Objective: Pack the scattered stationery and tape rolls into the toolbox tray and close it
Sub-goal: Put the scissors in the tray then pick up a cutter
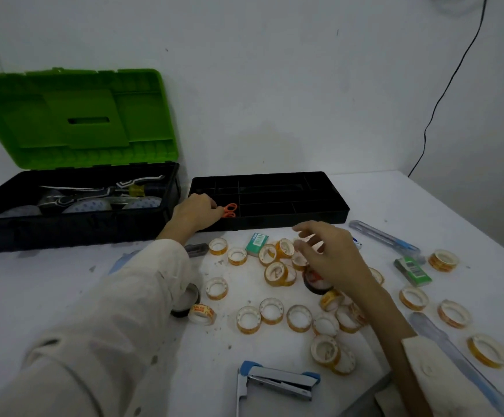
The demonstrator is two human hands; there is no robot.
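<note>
Two hands work: the left grip (195,210) pinches orange scissors (229,210) over the black tray (320,206)'s near-left compartment; the right grip (332,251) hovers spread wide, with tape rolls (271,310) scattered beneath it on the counter (64,281).

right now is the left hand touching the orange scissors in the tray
Touching. The head view shows the left hand's fingertips closed on the orange scissors' handle loops, over the black tray's left end.

labels | tape rolls (271,310): print blurred; nothing legible anywhere
</note>
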